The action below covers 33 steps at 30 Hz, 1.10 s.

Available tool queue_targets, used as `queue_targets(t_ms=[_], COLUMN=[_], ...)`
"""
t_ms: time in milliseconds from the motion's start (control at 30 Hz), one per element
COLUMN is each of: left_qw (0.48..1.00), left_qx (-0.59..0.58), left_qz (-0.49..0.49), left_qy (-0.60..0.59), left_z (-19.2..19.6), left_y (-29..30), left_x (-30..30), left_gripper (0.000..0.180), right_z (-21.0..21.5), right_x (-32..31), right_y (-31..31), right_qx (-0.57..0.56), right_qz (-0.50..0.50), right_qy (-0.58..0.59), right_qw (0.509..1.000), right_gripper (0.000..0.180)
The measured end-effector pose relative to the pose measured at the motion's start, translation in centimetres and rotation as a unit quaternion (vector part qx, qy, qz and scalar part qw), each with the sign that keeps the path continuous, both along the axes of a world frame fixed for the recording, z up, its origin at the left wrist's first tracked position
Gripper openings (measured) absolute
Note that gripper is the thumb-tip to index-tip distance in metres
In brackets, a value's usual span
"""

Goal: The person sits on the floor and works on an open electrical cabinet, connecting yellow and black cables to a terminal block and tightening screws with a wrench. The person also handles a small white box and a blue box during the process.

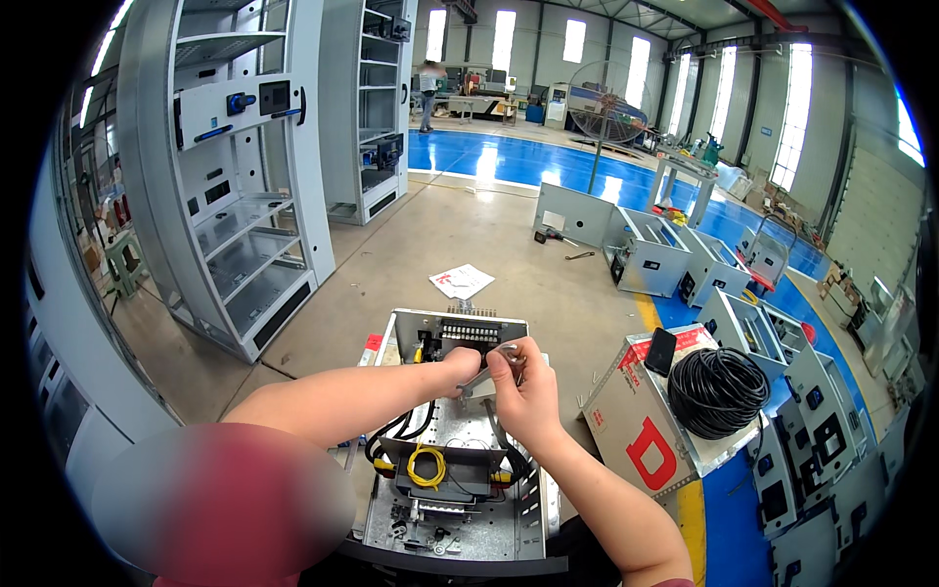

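While both hands are pinching a small metal strip (486, 372), left hand (460, 367) and right hand (521, 386) are meeting just in front of the terminal block (469, 334). Its long axis is slanting from lower left to upper right, with the left hand sitting slightly nearer the block.

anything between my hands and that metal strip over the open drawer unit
Nothing visible. Both the left hand and the right hand already pinch the thin metal strip between their fingertips, just in front of the terminal block at the far end of the grey drawer unit. The yellow wire coil lies nearer, clear of both hands.

A black cable coil (717, 389) rests on a box (641, 430).
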<state>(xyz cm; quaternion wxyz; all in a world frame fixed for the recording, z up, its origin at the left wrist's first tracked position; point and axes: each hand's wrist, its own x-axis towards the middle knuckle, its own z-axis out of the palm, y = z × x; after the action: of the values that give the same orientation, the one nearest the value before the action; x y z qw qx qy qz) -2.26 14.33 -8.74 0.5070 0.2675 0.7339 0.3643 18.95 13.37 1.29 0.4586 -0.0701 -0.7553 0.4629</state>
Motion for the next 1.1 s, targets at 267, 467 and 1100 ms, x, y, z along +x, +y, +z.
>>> queue_targets(t_ms=[267,467,1100], left_qw=[0.997,0.992,0.98], left_qx=[0.055,0.094,0.072], left_qz=[0.01,0.004,-0.183], left_qy=[-0.045,-0.08,0.04], left_z=[-6.3,-5.3,-1.1], left_y=[1.7,1.3,-1.1], left_x=[-3.5,-2.3,-1.8], left_gripper=[0.047,0.045,0.022], right_z=[0.4,0.5,0.5], right_x=[-0.2,0.1,0.1], right_y=[-0.7,-0.4,-0.3], right_qx=[-0.011,-0.019,-0.06], right_qz=[0.015,0.009,0.042], right_qy=[-0.01,-0.004,0.007], right_qw=[1.0,1.0,0.997], right_gripper=[0.017,0.017,0.017])
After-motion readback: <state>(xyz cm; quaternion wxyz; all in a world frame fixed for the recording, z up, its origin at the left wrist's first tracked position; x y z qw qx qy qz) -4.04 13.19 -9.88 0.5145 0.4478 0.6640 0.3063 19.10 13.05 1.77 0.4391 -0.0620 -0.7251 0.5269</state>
